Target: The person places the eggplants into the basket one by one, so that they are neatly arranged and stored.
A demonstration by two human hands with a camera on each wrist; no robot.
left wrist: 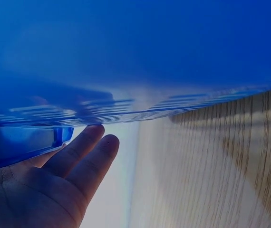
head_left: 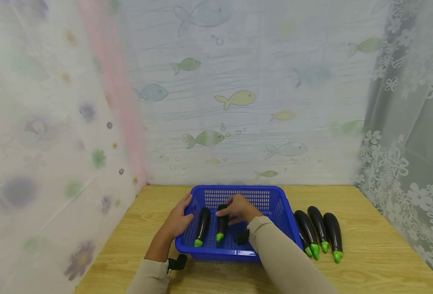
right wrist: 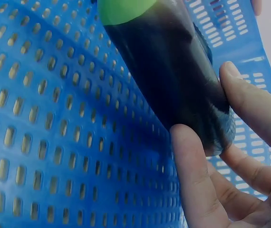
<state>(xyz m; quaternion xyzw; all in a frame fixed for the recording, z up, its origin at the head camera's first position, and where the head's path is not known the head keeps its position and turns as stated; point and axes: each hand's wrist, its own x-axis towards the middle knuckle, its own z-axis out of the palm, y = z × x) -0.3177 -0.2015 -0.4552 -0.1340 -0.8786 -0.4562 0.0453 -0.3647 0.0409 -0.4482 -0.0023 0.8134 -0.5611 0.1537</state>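
Note:
My right hand (head_left: 238, 208) reaches into a blue plastic basket (head_left: 238, 188) and holds a dark eggplant (head_left: 222, 228) by its rounded end. In the right wrist view, thumb and fingers sit on either side of this eggplant (right wrist: 166, 71), its green cap at the top. A second eggplant (head_left: 203, 222) lies to its left on the basket floor, green cap toward me. At the basket's left rim rests my left hand (head_left: 179, 216). Seen from the left wrist, two straight fingers (left wrist: 90, 164) lie along the outside of the basket wall; the thumb is hidden there.
Several more eggplants (head_left: 317, 228) lie side by side on the wooden table (head_left: 150, 208), just right of the basket, caps toward me. A fish-patterned curtain (head_left: 246, 155) hangs at the table's back edge, with other sheets at both sides.

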